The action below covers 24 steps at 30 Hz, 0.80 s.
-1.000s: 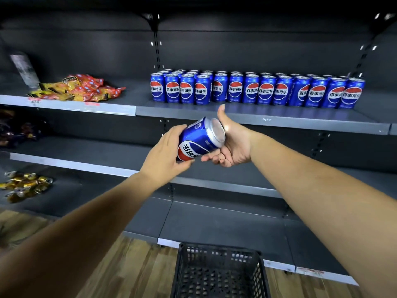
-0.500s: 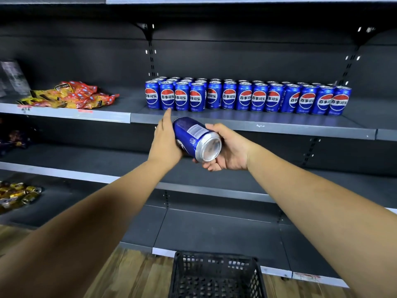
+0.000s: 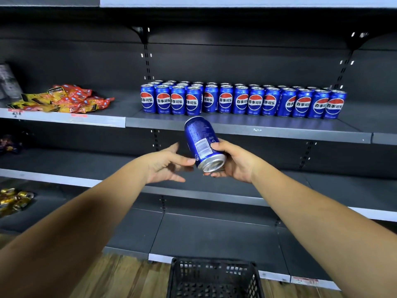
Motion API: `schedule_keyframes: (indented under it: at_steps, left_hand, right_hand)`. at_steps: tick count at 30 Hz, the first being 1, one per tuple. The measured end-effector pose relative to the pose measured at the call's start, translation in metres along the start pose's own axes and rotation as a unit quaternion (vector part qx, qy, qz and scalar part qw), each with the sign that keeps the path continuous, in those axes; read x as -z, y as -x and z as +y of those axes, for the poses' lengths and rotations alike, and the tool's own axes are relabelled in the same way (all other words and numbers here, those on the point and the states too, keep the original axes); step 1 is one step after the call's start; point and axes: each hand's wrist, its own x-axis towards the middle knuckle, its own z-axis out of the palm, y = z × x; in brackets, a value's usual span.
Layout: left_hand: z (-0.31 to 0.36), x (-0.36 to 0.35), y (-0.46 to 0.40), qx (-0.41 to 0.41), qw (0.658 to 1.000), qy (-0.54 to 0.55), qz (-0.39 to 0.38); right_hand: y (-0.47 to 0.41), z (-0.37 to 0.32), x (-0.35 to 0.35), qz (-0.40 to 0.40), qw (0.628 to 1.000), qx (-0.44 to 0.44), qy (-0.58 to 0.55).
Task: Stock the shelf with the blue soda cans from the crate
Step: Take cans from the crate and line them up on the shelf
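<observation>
The right hand (image 3: 233, 161) grips the blue can (image 3: 203, 144) tilted, silver end toward the camera, just below the shelf (image 3: 247, 130); the left hand (image 3: 166, 165) is beside it with loosely spread fingers.

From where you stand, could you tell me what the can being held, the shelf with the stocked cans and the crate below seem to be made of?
Held can: likely aluminium, bare silvery end, glossy blue printed wall.
Shelf: probably painted sheet metal, matte grey, thin folded front edge.
Crate: looks like black moulded plastic, open lattice walls.
</observation>
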Motion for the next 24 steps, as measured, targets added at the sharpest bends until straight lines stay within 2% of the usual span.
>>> schedule_keyframes:
  at_steps: [4,11,17,24]
  left_hand:
    - [0.003,-0.014,0.000,-0.018,1.000,-0.018,-0.003]
    - [0.002,-0.044,-0.005,-0.100,0.994,-0.002,0.047]
    - [0.006,-0.049,-0.007,-0.164,0.978,-0.081,0.098]
    - [0.002,-0.053,-0.011,-0.202,0.963,-0.101,0.149]
  right_hand:
    - [-0.003,0.005,0.003,-0.024,0.999,0.012,-0.027]
    - [-0.005,0.015,0.000,-0.039,0.994,0.033,-0.099]
    - [-0.009,0.014,-0.002,-0.044,0.991,0.033,-0.119]
    - [-0.012,0.013,-0.002,-0.031,0.994,0.019,-0.099]
